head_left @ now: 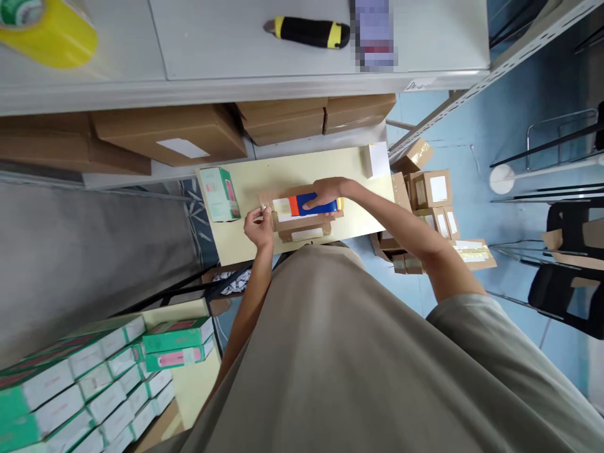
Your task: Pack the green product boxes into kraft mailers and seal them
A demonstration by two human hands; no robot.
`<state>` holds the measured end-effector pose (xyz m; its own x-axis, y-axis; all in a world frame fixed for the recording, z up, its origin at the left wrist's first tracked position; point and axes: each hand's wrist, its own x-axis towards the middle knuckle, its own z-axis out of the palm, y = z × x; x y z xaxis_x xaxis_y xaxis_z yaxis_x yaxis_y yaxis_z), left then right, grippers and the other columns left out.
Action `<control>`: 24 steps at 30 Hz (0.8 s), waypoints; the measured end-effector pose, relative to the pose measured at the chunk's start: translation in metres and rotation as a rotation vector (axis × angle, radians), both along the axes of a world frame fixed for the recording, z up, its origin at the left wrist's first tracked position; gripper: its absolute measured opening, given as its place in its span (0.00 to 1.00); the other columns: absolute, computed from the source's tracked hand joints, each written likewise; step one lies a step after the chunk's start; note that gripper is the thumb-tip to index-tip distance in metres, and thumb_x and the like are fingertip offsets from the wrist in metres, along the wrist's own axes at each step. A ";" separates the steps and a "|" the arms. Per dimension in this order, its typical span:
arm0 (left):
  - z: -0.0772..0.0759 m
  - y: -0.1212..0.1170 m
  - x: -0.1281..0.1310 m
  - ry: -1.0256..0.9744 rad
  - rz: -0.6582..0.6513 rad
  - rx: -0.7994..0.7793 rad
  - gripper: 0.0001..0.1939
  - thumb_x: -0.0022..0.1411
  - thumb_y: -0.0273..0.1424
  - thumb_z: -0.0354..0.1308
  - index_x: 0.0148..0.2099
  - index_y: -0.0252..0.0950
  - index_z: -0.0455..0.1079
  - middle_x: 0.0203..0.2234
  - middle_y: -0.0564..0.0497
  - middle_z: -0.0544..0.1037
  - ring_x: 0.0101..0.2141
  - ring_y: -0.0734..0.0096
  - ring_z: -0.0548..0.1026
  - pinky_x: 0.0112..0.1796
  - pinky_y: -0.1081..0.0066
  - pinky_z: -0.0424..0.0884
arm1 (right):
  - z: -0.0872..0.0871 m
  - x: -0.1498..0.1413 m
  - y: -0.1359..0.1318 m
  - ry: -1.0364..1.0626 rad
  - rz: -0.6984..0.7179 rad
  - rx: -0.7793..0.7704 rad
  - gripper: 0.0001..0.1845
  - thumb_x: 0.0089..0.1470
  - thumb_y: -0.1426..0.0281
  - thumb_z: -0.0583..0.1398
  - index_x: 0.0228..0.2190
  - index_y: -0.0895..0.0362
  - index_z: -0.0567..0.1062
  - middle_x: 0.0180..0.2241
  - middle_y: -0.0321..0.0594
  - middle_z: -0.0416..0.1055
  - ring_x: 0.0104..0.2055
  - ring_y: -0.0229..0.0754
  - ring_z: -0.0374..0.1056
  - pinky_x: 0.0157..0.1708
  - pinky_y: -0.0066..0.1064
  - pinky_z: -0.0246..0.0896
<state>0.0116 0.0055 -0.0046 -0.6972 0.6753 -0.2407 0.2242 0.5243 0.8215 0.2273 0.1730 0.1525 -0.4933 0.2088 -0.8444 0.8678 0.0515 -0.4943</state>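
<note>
A narrow cardboard box [283, 224] lies on the cream table, with a white label on its upper side. My right hand [326, 190] is closed around a blue and orange tape dispenser [324, 207], which rests on or just over the box top. At the box's left end is my left hand [259, 228], its fingers curled and its thumb against the edge by a shiny strip that looks like clear tape. The fingertips there are partly hidden. Nearer my body, a second brown cardboard piece [306, 234] with a white label lies along the box.
On the cream table [245, 248] stand a green and white box [219, 194] and a white box [377, 160]. The shelf above holds a utility knife [309, 32] and yellow tape [61, 38]. Stacked green-white boxes [108, 377] fill the lower left; cartons [431, 189] lie right.
</note>
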 end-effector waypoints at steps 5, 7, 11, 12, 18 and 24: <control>-0.010 0.003 0.001 0.027 0.028 -0.011 0.12 0.65 0.41 0.65 0.45 0.40 0.74 0.44 0.44 0.85 0.50 0.56 0.83 0.48 0.64 0.77 | 0.017 0.092 0.019 -0.057 -0.046 -0.024 0.39 0.54 0.35 0.75 0.40 0.61 0.87 0.28 0.45 0.82 0.35 0.52 0.82 0.37 0.40 0.76; -0.014 0.004 0.001 0.030 0.026 0.007 0.13 0.64 0.42 0.64 0.45 0.40 0.74 0.44 0.43 0.84 0.50 0.55 0.83 0.48 0.62 0.77 | 0.025 0.131 0.023 -0.107 -0.112 -0.036 0.37 0.52 0.37 0.77 0.39 0.60 0.87 0.30 0.46 0.83 0.35 0.52 0.82 0.37 0.42 0.77; -0.017 0.004 0.001 0.059 0.016 0.032 0.13 0.64 0.42 0.65 0.45 0.40 0.73 0.44 0.44 0.84 0.50 0.55 0.83 0.49 0.61 0.78 | 0.025 0.176 0.026 -0.126 -0.181 -0.015 0.35 0.50 0.40 0.80 0.39 0.59 0.88 0.28 0.45 0.83 0.34 0.52 0.83 0.36 0.41 0.78; -0.017 0.004 0.001 0.070 0.014 0.027 0.13 0.64 0.42 0.66 0.44 0.39 0.73 0.43 0.45 0.84 0.49 0.55 0.83 0.49 0.61 0.78 | 0.020 0.178 0.026 -0.132 -0.177 -0.018 0.35 0.49 0.40 0.80 0.39 0.60 0.88 0.28 0.45 0.82 0.34 0.51 0.83 0.36 0.41 0.78; -0.011 0.004 0.000 0.135 -0.002 -0.035 0.12 0.64 0.40 0.66 0.45 0.38 0.75 0.45 0.44 0.85 0.50 0.54 0.84 0.52 0.58 0.80 | -0.019 0.146 0.021 -0.266 -0.032 0.111 0.37 0.55 0.39 0.76 0.37 0.64 0.88 0.22 0.46 0.79 0.30 0.54 0.82 0.33 0.40 0.76; -0.006 0.004 -0.001 0.155 -0.025 -0.045 0.12 0.64 0.40 0.66 0.45 0.39 0.77 0.44 0.43 0.86 0.49 0.53 0.85 0.52 0.57 0.81 | -0.056 0.096 -0.011 -0.305 0.016 0.502 0.25 0.62 0.59 0.74 0.52 0.65 0.87 0.45 0.63 0.87 0.55 0.67 0.84 0.51 0.44 0.76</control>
<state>0.0105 0.0093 -0.0102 -0.7115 0.6838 -0.1618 0.3601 0.5526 0.7517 0.3236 0.1616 0.0966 -0.2502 0.6140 -0.7486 0.9641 0.2291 -0.1344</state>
